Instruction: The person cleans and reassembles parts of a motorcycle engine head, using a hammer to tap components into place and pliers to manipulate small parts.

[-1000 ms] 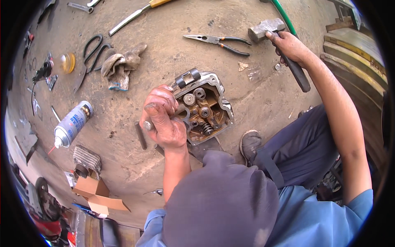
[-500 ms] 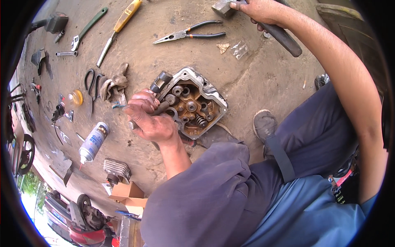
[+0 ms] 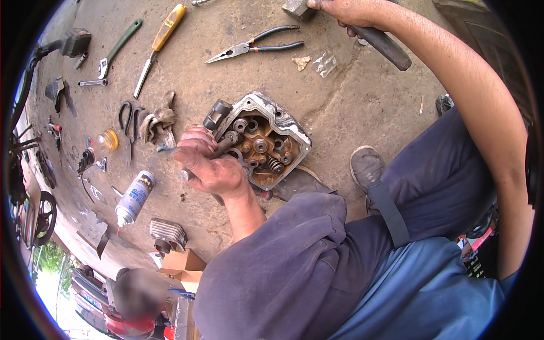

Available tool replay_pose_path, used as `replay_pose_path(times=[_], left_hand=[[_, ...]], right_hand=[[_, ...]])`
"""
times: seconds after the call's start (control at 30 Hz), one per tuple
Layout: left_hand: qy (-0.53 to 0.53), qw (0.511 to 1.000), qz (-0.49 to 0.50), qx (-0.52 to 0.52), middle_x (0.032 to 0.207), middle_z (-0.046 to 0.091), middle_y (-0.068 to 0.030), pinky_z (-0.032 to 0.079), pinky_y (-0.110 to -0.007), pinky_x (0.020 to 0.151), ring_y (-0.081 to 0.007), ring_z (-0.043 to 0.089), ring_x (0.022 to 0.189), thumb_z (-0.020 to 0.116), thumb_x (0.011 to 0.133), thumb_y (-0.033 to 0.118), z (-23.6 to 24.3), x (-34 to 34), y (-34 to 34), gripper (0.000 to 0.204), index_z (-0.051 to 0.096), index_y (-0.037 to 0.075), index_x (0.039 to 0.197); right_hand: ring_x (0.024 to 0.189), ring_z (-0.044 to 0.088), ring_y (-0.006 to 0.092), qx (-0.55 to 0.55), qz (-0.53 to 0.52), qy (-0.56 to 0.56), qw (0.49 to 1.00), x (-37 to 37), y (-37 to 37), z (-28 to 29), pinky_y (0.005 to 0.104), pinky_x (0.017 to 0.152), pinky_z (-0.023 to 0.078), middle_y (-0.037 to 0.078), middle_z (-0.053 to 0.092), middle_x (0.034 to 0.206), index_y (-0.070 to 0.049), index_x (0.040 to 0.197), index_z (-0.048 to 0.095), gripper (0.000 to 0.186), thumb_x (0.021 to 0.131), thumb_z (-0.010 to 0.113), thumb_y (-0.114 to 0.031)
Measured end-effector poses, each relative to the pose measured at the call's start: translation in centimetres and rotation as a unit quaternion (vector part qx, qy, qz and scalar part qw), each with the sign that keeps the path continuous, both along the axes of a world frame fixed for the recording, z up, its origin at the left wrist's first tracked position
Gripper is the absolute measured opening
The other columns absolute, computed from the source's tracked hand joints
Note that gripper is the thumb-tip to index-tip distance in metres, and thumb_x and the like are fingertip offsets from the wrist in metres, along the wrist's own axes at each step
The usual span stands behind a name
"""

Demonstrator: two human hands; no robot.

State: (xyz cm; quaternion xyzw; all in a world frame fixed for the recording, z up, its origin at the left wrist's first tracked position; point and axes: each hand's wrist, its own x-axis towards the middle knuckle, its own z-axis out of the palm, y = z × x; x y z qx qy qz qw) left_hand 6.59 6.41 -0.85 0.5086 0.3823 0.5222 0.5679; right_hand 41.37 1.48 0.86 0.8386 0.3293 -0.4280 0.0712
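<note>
An engine cylinder head (image 3: 294,122) lies open side up on the ground, with valve springs and oily brown metal inside. My left hand (image 3: 218,173) is closed around a short round metal bar (image 3: 225,141) at its left edge. The bar slants toward a round spring seat (image 3: 241,126) inside; whether it touches is unclear. A dark cylindrical part (image 3: 217,115) stands out beside my knuckles. High at the upper right, my right hand (image 3: 354,12) grips a hammer (image 3: 385,48) by its dark handle, the block-shaped head pointing left, well away from the cylinder head.
Beyond lie long-nose pliers (image 3: 238,51), a yellow-handled screwdriver (image 3: 170,25) and an adjustable wrench (image 3: 122,48). Scissors (image 3: 134,122), a dirty glove (image 3: 158,124), a spray can (image 3: 135,198) and a finned cylinder (image 3: 168,233) lie leftward. My shoe (image 3: 367,164) is right of the cylinder head.
The whole view has shifted slightly. Both hands keep their grips, the left at the cylinder head and the right raised with the hammer.
</note>
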Motion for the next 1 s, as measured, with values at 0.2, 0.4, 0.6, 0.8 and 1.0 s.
replay_pose_path(times=[0.2, 0.4, 0.6, 0.8, 1.0], left_hand=[[0.004, 1.0, 0.008, 0.019, 0.064, 0.034, 0.0011, 0.037, -0.034, 0.067, -0.0145, 0.037, 0.064, 0.046, 0.114, 0.041, -0.1, 0.4, -0.2, 0.054, 0.04, 0.013, 0.068], [0.032, 0.999, 0.005, 0.022, 0.062, 0.034, 0.0008, 0.037, -0.035, 0.069, -0.0144, 0.037, 0.062, 0.046, 0.114, 0.04, -0.2, 0.4, -0.3, 0.055, 0.041, 0.012, 0.068], [0.109, 0.993, 0.008, 0.048, 0.063, 0.039, 0.0012, 0.046, -0.041, 0.084, -0.0131, 0.039, 0.062, 0.046, 0.114, 0.042, -0.1, 0.8, -0.4, 0.057, 0.047, 0.007, 0.069], [0.139, 0.987, 0.003, 0.08, 0.063, 0.043, 0.0014, 0.048, -0.035, 0.081, -0.0094, 0.039, 0.061, 0.053, 0.113, 0.033, -1.0, 1.5, -0.4, 0.049, 0.056, 0.0, 0.077], [0.148, 0.988, 0.039, 0.018, 0.076, 0.066, -0.0063, 0.047, -0.027, 0.064, -0.0118, 0.057, 0.068, 0.057, 0.111, 0.021, 0.0, 3.0, -0.9, 0.036, 0.067, -0.007, 0.092]], right_hand=[[0.068, 0.075, 0.0312, 0.0, -0.046, -0.006, 0.999, -0.2, -0.1, 0.5, 0.045, 0.063, 0.061, 0.023, 0.074, 0.087, 0.008, 0.112, 0.069, 0.065, 0.109, 0.045, -0.052], [0.07, 0.075, 0.0335, 0.019, -0.039, -0.009, 0.999, -0.2, -0.2, 0.4, 0.0461, 0.066, 0.06, 0.025, 0.074, 0.087, 0.01, 0.108, 0.069, 0.067, 0.109, 0.046, -0.052], [0.071, 0.075, 0.0329, 0.006, 0.01, -0.02, 1.0, -0.2, 0.0, 0.0, 0.0466, 0.067, 0.06, 0.024, 0.074, 0.085, 0.01, 0.107, 0.069, 0.068, 0.108, 0.046, -0.054], [0.072, 0.075, 0.0327, 0.007, 0.01, -0.031, 0.999, -0.5, 0.2, 0.6, 0.0465, 0.066, 0.059, 0.025, 0.073, 0.087, 0.011, 0.104, 0.068, 0.067, 0.108, 0.048, -0.053], [0.054, 0.063, 0.0182, 0.073, -0.195, 0.105, 0.972, 0.9, -1.5, 1.9, 0.0352, 0.049, 0.057, 0.007, 0.062, 0.075, 0.004, 0.097, 0.062, 0.056, 0.102, 0.063, -0.052]])
